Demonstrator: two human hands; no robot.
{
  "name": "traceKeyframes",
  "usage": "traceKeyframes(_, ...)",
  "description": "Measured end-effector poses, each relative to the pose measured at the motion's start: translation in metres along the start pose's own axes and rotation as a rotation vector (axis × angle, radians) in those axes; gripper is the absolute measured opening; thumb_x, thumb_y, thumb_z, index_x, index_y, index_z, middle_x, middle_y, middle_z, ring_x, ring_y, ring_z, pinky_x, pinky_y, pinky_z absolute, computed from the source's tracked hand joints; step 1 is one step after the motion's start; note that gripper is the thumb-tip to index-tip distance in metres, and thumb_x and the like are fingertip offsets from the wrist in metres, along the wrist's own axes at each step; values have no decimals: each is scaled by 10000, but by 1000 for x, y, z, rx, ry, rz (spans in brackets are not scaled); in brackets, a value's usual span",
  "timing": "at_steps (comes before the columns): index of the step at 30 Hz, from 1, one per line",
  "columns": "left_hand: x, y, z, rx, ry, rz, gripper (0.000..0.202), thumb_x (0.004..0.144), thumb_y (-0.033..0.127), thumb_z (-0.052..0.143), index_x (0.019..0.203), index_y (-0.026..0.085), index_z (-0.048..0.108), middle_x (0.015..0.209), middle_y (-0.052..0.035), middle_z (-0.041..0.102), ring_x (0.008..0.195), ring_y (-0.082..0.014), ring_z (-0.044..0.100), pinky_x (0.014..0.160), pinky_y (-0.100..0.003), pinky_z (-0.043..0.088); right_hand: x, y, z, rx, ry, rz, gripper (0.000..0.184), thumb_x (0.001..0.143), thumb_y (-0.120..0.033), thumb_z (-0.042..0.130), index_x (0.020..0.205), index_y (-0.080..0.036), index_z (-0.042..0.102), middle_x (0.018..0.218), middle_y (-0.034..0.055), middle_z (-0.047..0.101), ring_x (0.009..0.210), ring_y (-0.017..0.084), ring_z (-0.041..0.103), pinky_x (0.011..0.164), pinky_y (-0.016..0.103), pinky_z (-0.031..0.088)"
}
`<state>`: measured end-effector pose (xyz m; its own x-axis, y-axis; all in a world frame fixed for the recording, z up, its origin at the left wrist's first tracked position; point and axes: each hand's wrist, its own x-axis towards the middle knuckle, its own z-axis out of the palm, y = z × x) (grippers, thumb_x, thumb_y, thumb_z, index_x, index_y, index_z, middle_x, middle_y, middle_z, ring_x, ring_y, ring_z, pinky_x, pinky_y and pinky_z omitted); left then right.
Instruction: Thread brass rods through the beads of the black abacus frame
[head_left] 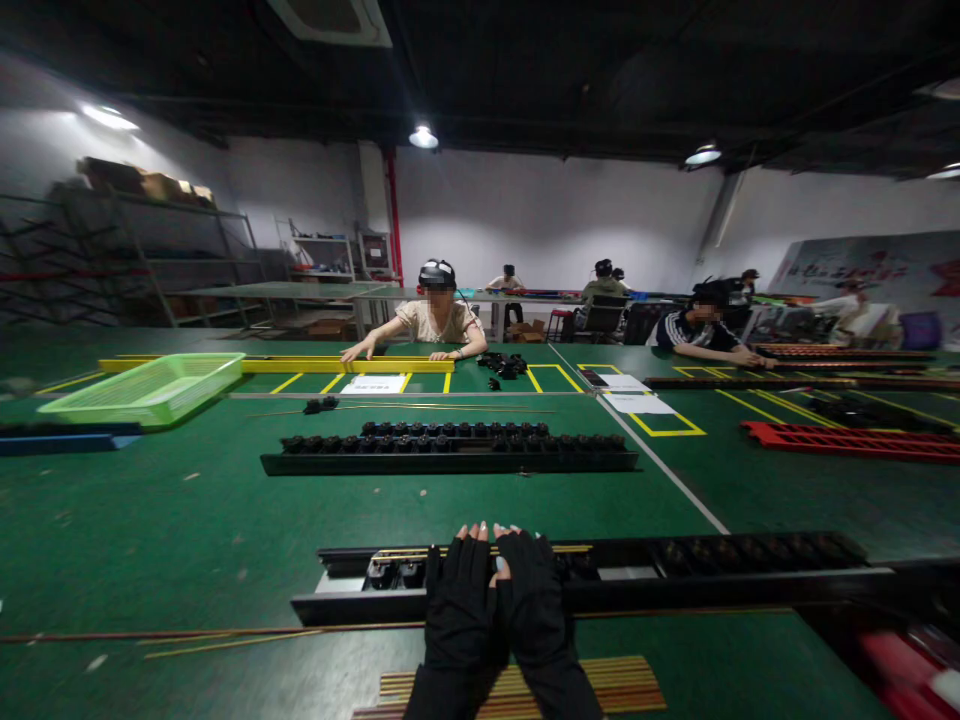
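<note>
A long black channel rail (360, 607) lies crosswise in front of me, with black blocks (412, 574) seated inside it. My left hand (463, 585), in a black fingerless glove, lies palm down across the rail with its fingers stretched out to the far wall. Beside it, almost touching, my right hand (526, 580) rests the same way, its thumb showing at the inner side. Thin brass-coloured rods (401, 553) run along the rail and pass under my fingers. What the palms touch is hidden. Below my wrists lies a row of similar loose rods (622, 682).
Farther in, a second black rail (450, 463) full of black blocks lies on the green table (225, 540). A green basket (142, 390) stands at the left, a red rail (847, 440) at the right. A person (439, 320) opposite touches a yellow rail (315, 366); others sit farther away.
</note>
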<state>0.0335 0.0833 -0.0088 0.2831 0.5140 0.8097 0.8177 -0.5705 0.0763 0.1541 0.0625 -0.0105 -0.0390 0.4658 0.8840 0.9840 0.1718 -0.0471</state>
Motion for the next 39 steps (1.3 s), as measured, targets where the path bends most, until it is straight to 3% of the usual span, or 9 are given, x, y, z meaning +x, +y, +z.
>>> traceKeyframes(6, 1, 0, -5, 22, -16, 30, 461, 891, 238, 435, 1333, 193, 558, 1259, -80, 666, 1180, -223, 572, 1170, -416, 117, 0, -7, 1, 83, 22, 114, 422, 916, -182, 322, 1132, -163, 683, 1122, 69, 731, 1084, 226, 624, 1053, 430, 341)
traceKeyframes(10, 3, 4, -7, 25, 16, -3, 482, 906, 222, 420, 1377, 180, 512, 1295, -95, 641, 1241, -240, 531, 1170, -441, 124, 0, -5, 0, 49, -30, 74, 413, 926, -205, 333, 1142, -156, 682, 1142, 72, 726, 1090, 226, 626, 1041, 425, 351)
traceKeyframes(14, 4, 6, -2, -12, -7, 37, 511, 906, 190, 422, 1415, 191, 469, 1369, -99, 582, 1331, -237, 453, 1136, -423, 250, -7, -1, 4, 22, -88, 94, 418, 947, -206, 328, 1187, -177, 670, 1158, 86, 717, 1122, 220, 617, 1071, 439, 347)
traceKeyframes(18, 1, 3, 7, -54, -36, 59, 475, 900, 181, 422, 1354, 251, 545, 1256, -79, 653, 1251, -243, 526, 1120, -459, 289, -15, 0, 10, 21, -123, 111, 438, 963, -258, 328, 1297, -230, 609, 1150, 76, 715, 1131, 230, 607, 1100, 459, 339)
traceKeyframes(24, -5, 4, 11, -32, -51, 36, 482, 912, 222, 449, 1388, 258, 516, 1257, -90, 652, 1185, -273, 556, 1086, -482, 306, -15, -3, 11, -2, -165, 98, 455, 958, -259, 368, 1383, -240, 530, 1200, 76, 692, 1162, 243, 589, 1115, 469, 311)
traceKeyframes(30, 0, 11, 3, -5, 6, 20, 474, 902, 217, 447, 1370, 185, 517, 1240, -106, 667, 1139, -255, 582, 1107, -474, 250, -10, 15, 3, -56, -84, -4, 547, 933, -284, 395, 1450, -108, 423, 1359, 144, 592, 1333, 270, 468, 1075, 444, 352)
traceKeyframes(36, 5, 16, -2, -14, 39, 10, 446, 888, 192, 448, 1323, 172, 546, 1219, -99, 681, 1140, -241, 586, 1107, -449, 233, -15, 32, 10, -127, -34, -118, 381, 903, -228, 480, 1253, -192, 627, 1190, 63, 709, 1158, 226, 610, 1115, 414, 267)
traceKeyframes(39, 6, 16, -2, -9, 50, 25, 421, 890, 185, 446, 1295, 173, 564, 1221, -89, 682, 1138, -236, 584, 1112, -441, 220, -17, 30, 13, -132, -44, -111, 349, 898, -215, 499, 1210, -192, 653, 1178, 52, 716, 1147, 221, 614, 1139, 412, 222)
